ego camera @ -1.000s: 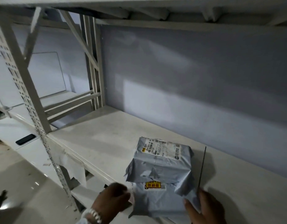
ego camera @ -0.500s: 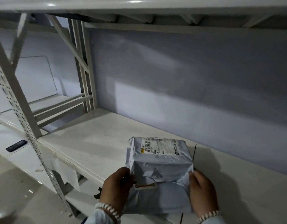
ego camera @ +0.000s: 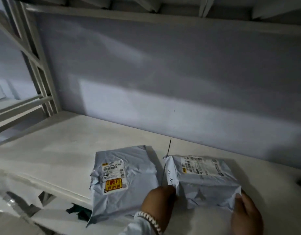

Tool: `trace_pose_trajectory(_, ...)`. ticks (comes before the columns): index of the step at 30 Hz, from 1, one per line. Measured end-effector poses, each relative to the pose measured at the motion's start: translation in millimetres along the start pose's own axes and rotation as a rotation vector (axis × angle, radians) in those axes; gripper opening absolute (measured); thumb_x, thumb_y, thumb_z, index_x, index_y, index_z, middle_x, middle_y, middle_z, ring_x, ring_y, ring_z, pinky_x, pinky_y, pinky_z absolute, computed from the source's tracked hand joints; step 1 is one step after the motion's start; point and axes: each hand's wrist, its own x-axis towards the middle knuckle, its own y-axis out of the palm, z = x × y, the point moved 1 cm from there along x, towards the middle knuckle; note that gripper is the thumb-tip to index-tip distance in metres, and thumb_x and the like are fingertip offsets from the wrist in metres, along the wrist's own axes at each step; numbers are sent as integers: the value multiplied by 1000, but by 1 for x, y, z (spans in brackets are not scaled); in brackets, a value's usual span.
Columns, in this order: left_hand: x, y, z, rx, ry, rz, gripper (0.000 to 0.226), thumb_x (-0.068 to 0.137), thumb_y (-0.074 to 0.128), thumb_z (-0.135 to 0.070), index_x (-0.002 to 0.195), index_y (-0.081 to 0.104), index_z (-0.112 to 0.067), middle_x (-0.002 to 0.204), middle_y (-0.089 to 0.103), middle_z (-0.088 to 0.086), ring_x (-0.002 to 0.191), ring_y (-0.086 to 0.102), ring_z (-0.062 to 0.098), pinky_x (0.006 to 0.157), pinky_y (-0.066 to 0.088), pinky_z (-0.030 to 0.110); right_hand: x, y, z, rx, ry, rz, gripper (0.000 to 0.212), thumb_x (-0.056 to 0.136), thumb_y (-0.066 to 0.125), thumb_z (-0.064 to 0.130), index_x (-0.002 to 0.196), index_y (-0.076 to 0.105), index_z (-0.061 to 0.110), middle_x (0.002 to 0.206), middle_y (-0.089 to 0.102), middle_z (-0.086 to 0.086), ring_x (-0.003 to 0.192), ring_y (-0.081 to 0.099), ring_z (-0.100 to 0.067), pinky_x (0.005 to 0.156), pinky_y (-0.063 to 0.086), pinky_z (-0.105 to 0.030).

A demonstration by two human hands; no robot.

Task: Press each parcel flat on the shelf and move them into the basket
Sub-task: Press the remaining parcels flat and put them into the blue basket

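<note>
Both hands were on the boxy parcel (ego camera: 204, 178), which sat on the white shelf (ego camera: 61, 150). The left hand (ego camera: 159, 200) gripped its left near corner; the right hand (ego camera: 246, 212) cupped the right near corner, fingers curled onto the wrap. The flat parcel (ego camera: 124, 180) lay just left of the left hand, untouched, its near end hanging over the shelf's front lip. No basket was in view.

Step in hand, as I read it: settle the boxy one, then press.
- Shift palms from the corners onto the top face and push straight down; side grip only squeezes it.
- It looked stiff-cored, so expect the slack wrap to flatten, not the contents.
- Pull the flat one back from the lip first; a nudge from the left wrist could tip it off.

Materials: both in grey poly mailer film, crinkled and slightly glossy, likely slippery. White printed labels on each; a yellow sticker (ego camera: 115, 184) on the flat one. Shelf matte, painted, smooth.
</note>
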Motion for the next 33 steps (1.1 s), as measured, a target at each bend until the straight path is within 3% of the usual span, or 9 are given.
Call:
trace_pose_trajectory(2,4,9,-3,42,-11,57,24,95,45,-31,99,61,-14,109,66,11,105,60,29,84,45,31,-2,-10,-10,-6,-98,60,91,92,30,65,91,68,-18,111,60,-39,126,30,22,106,17,-2)
trace_pose_trajectory(3,5,13,-2,71,-19,92,23,96,44,-31,101,60,-15,111,65,10,107,59,28,86,45,31,0,-13,-14,-24,-138,116,90,93,30,63,88,69,-18,109,61,-39,125,28,23,107,19,-4)
trace_pose_trajectory(6,3,14,0,115,-28,162,25,94,45,-32,106,60,-17,116,63,9,110,59,27,90,46,30,8,-18,-39,-113,-146,185,76,92,37,55,96,69,-13,115,63,-30,122,39,2,111,20,-10)
trace_pose_trajectory(9,-2,3,-2,39,-69,106,39,80,52,-57,95,59,-22,102,64,1,96,62,20,81,48,25,18,-26,-36,-76,-94,114,58,68,51,41,120,65,19,120,64,2,118,53,-4,105,37,-25)
trace_pose_trajectory(12,1,-14,-10,53,-44,-61,70,60,46,-79,111,49,-32,112,53,-9,102,57,14,86,48,26,32,-31,8,-202,-328,72,66,62,49,35,117,62,2,112,61,-11,106,55,-29,98,36,-22)
trace_pose_trajectory(15,25,-20,-21,194,133,-94,102,58,38,-85,140,28,-26,142,34,-4,130,37,19,108,38,34,43,-18,57,-338,-667,412,66,71,57,46,130,53,16,127,51,4,118,44,-15,106,27,-18)
trace_pose_trajectory(19,68,-2,-33,493,240,173,123,66,62,-72,151,-1,-9,159,1,11,147,1,30,118,11,52,53,27,73,-636,-719,906,96,66,55,64,148,22,25,148,25,14,139,19,-9,118,14,-26)
trace_pose_trajectory(23,77,13,-33,563,272,169,114,67,70,-60,148,12,-6,152,20,17,140,19,36,117,16,51,62,44,65,-842,-814,961,108,63,51,69,151,9,23,155,20,1,141,22,-21,118,17,-33)
trace_pose_trajectory(33,84,7,-9,414,269,189,115,58,74,-62,145,15,-15,142,32,6,127,39,29,108,35,37,100,17,21,-784,-662,1000,118,47,67,77,145,8,47,143,25,17,131,26,-10,113,26,-28)
